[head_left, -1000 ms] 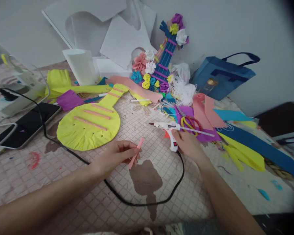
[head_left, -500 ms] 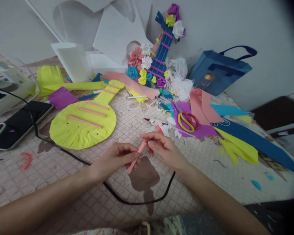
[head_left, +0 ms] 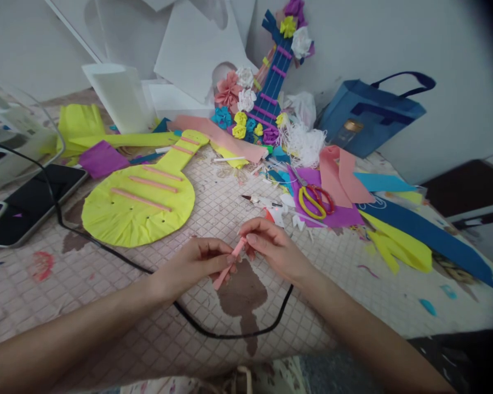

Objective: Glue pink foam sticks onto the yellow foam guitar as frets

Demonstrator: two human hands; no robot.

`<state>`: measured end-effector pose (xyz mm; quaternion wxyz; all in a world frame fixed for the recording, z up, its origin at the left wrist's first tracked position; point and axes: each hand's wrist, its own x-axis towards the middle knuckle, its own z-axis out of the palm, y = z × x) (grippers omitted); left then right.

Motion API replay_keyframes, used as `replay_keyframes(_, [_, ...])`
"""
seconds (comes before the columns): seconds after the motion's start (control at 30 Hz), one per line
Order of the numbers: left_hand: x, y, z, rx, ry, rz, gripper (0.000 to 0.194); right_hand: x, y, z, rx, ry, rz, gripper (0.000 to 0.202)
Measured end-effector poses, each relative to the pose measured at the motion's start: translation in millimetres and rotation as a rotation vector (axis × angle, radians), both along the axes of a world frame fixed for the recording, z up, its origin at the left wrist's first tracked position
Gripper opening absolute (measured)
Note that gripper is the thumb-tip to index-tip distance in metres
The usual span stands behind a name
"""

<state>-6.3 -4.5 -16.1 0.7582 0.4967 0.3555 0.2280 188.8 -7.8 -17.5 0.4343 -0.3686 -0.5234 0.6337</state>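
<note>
A narrow pink crepe paper strip [head_left: 238,249] slants between my two hands above the table. My left hand [head_left: 209,260] pinches it around the middle, and its lower end pokes out beneath the thumb. At the upper tip, my right hand [head_left: 268,241] has thumb and fingers closed on the strip. Left of the hands lies a yellow paper-covered guitar shape [head_left: 148,215] with pink bars across its body and neck. Scissors [head_left: 312,202] with yellow and red handles rest on purple paper to the right.
A blue guitar [head_left: 273,82] with paper flowers leans at the back, near white string [head_left: 304,146] and a blue bag [head_left: 367,123]. A black cable [head_left: 213,334] loops below my hands. At left is a phone [head_left: 33,205]; paper scraps and a craft knife [head_left: 252,200] lie about.
My right thumb and fingers have closed in on the strip's upper end. My left hand keeps its pinch. The view has shifted slightly.
</note>
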Motion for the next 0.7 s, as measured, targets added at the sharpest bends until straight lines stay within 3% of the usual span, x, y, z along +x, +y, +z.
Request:
replay_keyframes(0.17, [-0.1,0.9,-0.6,0.004,0.013,0.014,0.024,-1.0,-1.3,1.1,0.02,-0.154,-0.166,0.02])
replay_keyframes(0.3, [-0.4,1.0,0.1,0.011,0.026,0.017,0.024,-0.3,-4.3,4.1,0.037,-0.309,-0.266,0.04])
replay_keyframes(0.4, [-0.2,0.7,1.7,0.004,0.031,0.024,0.024,0.2,-5.7,6.6,0.035,-0.291,-0.218,0.039])
replay_keyframes(0.53, [-0.2,0.8,1.6,-0.001,0.03,0.027,0.024,-0.3,-5.0,6.3,-0.055,-0.07,-0.12,0.029])
replay_keyframes(0.7, [-2.0,1.5,-0.1,0.019,0.018,0.012,0.022,0.1,-2.4,1.1,-0.061,0.051,-0.095,0.015])
